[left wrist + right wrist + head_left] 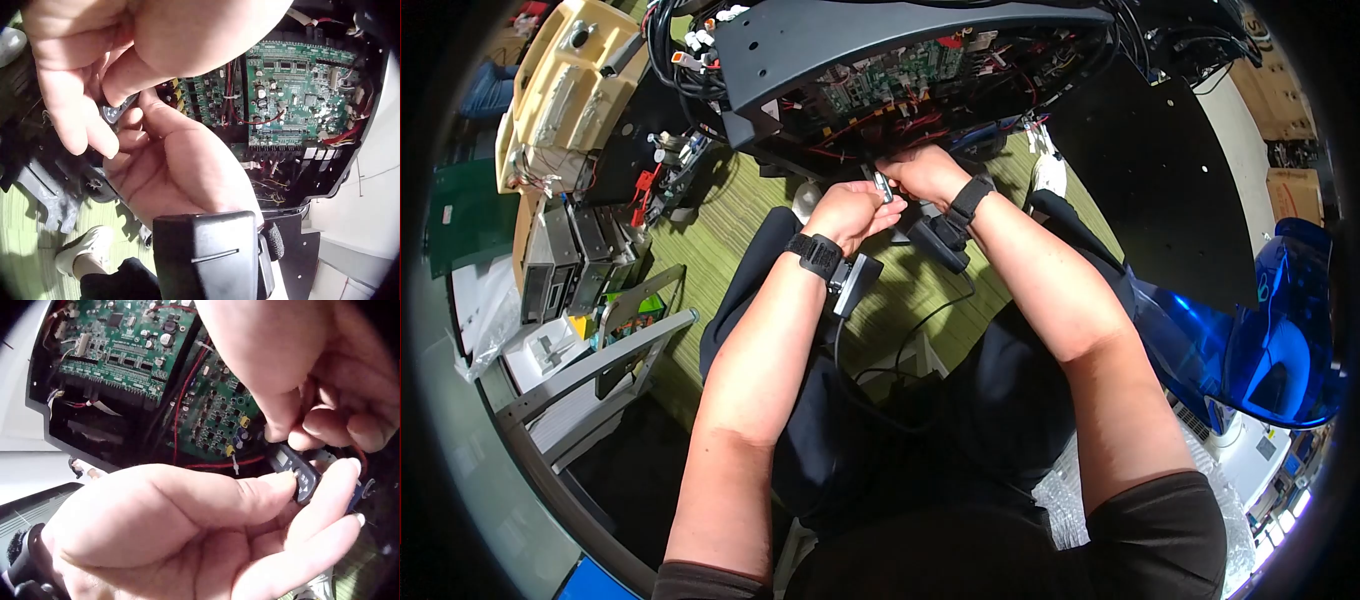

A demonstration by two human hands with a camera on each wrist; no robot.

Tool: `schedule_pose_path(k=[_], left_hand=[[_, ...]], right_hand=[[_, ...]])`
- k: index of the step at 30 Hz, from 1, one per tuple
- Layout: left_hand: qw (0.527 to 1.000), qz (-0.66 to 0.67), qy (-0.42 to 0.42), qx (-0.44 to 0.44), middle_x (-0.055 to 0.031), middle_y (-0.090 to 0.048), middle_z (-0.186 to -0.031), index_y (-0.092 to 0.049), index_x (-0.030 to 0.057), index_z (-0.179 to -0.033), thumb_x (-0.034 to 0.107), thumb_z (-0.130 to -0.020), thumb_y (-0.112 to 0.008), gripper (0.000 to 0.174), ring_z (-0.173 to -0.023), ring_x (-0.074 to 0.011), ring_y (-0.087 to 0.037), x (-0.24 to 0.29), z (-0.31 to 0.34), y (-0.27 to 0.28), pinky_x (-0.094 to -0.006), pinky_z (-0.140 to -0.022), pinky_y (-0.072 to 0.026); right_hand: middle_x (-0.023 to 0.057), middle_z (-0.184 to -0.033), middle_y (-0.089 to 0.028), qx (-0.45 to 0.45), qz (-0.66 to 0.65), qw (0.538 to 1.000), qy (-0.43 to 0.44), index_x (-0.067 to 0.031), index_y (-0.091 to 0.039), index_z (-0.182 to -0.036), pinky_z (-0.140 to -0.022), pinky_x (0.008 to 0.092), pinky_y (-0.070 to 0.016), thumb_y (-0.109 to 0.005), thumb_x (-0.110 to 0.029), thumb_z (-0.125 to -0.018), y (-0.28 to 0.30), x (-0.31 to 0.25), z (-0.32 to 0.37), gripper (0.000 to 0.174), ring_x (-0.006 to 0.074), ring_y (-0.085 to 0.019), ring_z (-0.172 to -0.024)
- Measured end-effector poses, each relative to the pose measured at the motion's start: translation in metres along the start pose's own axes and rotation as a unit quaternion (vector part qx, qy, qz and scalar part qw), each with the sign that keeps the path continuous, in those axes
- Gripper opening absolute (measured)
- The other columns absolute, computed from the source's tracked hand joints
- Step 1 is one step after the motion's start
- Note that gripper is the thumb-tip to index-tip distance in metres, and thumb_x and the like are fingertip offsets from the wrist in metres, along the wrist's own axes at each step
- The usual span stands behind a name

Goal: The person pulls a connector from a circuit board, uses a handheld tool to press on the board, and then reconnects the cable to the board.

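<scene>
My left hand [850, 212] pinches a small black handheld device [282, 460] with a little display and buttons. In the right wrist view, the left thumb lies on its button face, with fingers behind it. The right hand [930, 175] has its thumb and curled fingers pinched at the other end of the device, and those fingers partly hide that end. Both hands are just below the front edge of a black housing [750, 85]. Green circuit boards [297, 94] with red and black wires sit inside the housing, right beside the fingers.
Bundled black cables [662, 50] hang at the housing's left. A large black panel [1170, 190] stands at the right, near a shiny blue transparent part [1285, 320]. Metal boxes [560, 260] and a grey metal frame [615, 350] are at the left. A cable runs from the wrist cameras.
</scene>
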State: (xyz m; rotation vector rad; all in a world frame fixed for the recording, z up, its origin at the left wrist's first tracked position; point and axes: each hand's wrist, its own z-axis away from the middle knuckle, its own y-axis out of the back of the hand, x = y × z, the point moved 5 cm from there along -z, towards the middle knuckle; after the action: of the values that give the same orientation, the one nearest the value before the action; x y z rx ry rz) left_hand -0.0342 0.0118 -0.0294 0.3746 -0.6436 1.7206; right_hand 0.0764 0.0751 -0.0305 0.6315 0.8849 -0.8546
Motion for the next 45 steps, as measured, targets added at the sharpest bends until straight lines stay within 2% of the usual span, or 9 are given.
schedule_pose_path(k=[9,11,20,23,27,36,38,41,45], left_hand=[[1.000,-0.001,0.007,-0.008,-0.0150,-0.061,-0.091,-0.051,-0.0049,-0.096,0.001,-0.092,-0.042,0.011,-0.084,-0.0211,-0.065,0.002,0.002,-0.001,-0.0304,-0.074,-0.0571],[1.000,-0.001,0.007,-0.002,-0.0151,-0.061,-0.091,-0.051,-0.0048,-0.096,0.001,-0.092,-0.043,0.011,-0.083,-0.0213,-0.065,0.003,0.003,-0.001,-0.0307,-0.074,-0.0571],[1.000,0.001,0.008,0.006,-0.0132,-0.060,-0.089,-0.050,-0.0051,-0.097,0.001,-0.091,-0.043,0.011,-0.081,-0.0204,-0.064,0.007,0.004,0.002,-0.0319,-0.074,-0.0576],[1.000,0.012,-0.004,0.010,-0.0121,-0.060,-0.088,-0.050,-0.0056,-0.097,-0.001,-0.089,-0.045,0.010,-0.080,-0.0197,-0.064,0.003,-0.001,0.006,-0.0310,-0.072,-0.0577],[1.000,0.019,-0.011,0.013,-0.0119,-0.059,-0.088,-0.050,-0.0063,-0.097,-0.002,-0.088,-0.046,0.011,-0.080,-0.0191,-0.064,0.004,-0.002,0.006,-0.0298,-0.070,-0.0576],[1.000,-0.002,0.009,-0.005,-0.0148,-0.059,-0.097,-0.044,-0.0079,-0.110,0.002,-0.093,-0.042,0.020,-0.088,-0.0210,-0.063,0.004,-0.006,0.006,-0.0310,-0.077,-0.0569],[1.000,-0.005,0.009,-0.002,-0.0153,-0.059,-0.097,-0.045,-0.0077,-0.110,0.002,-0.093,-0.042,0.019,-0.088,-0.0209,-0.063,0.005,-0.004,0.006,-0.0308,-0.076,-0.0569],[1.000,-0.008,0.008,0.002,-0.0160,-0.060,-0.097,-0.045,-0.0075,-0.109,0.002,-0.093,-0.042,0.019,-0.087,-0.0206,-0.064,0.006,-0.002,0.005,-0.0304,-0.076,-0.0570],[1.000,-0.003,0.010,-0.004,-0.0160,-0.060,-0.097,-0.046,-0.0073,-0.108,0.002,-0.093,-0.042,0.018,-0.086,-0.0203,-0.064,0.005,-0.005,0.006,-0.0300,-0.075,-0.0570]], right_hand=[[0.0038,-0.071,-0.063,0.001,0.070,0.998,0.000,-0.0029,-0.067,-0.083,-0.055,0.0273,-0.0412,-0.062,-0.026,-0.082,0.004,-0.009,0.001,0.023,0.0109,-0.051,-0.059],[0.0119,-0.079,-0.067,0.000,0.097,0.995,-0.032,-0.0023,-0.067,-0.084,-0.070,0.0324,-0.0472,-0.059,-0.030,-0.083,0.004,-0.006,0.000,0.029,0.0232,-0.064,-0.075],[0.0147,-0.083,-0.067,0.021,0.156,0.988,0.000,-0.0025,-0.068,-0.083,-0.073,0.0345,-0.0476,-0.058,-0.030,-0.082,0.001,-0.007,-0.005,0.029,0.0289,-0.064,-0.082],[0.0152,-0.086,-0.067,0.062,0.112,0.992,0.018,-0.0036,-0.068,-0.086,-0.074,0.0343,-0.0477,-0.058,-0.030,-0.082,-0.003,-0.005,-0.003,0.029,0.0296,-0.063,-0.084],[0.0154,-0.090,-0.066,0.054,0.118,0.992,0.009,-0.0045,-0.068,-0.089,-0.074,0.0345,-0.0479,-0.059,-0.030,-0.082,-0.003,-0.003,-0.007,0.028,0.0294,-0.063,-0.086],[0.0120,-0.082,-0.068,0.016,0.070,0.997,0.004,-0.0040,-0.068,-0.090,-0.069,0.0303,-0.0470,-0.061,-0.031,-0.082,-0.002,0.005,-0.014,0.029,0.0205,-0.063,-0.073],[0.0026,-0.074,-0.063,0.008,0.030,0.999,-0.014,-0.0022,-0.068,-0.097,-0.059,0.0255,-0.0425,-0.063,-0.024,-0.083,-0.002,0.003,-0.011,0.026,0.0095,-0.051,-0.064],[0.0099,-0.082,-0.068,0.015,0.007,1.000,-0.013,-0.0029,-0.068,-0.091,-0.068,0.0297,-0.0465,-0.063,-0.028,-0.081,-0.001,0.002,-0.009,0.027,0.0165,-0.061,-0.071],[0.0096,-0.081,-0.068,0.012,0.007,0.999,-0.031,-0.0024,-0.068,-0.091,-0.068,0.0291,-0.0463,-0.064,-0.028,-0.082,-0.001,0.005,-0.011,0.027,0.0154,-0.060,-0.070]])
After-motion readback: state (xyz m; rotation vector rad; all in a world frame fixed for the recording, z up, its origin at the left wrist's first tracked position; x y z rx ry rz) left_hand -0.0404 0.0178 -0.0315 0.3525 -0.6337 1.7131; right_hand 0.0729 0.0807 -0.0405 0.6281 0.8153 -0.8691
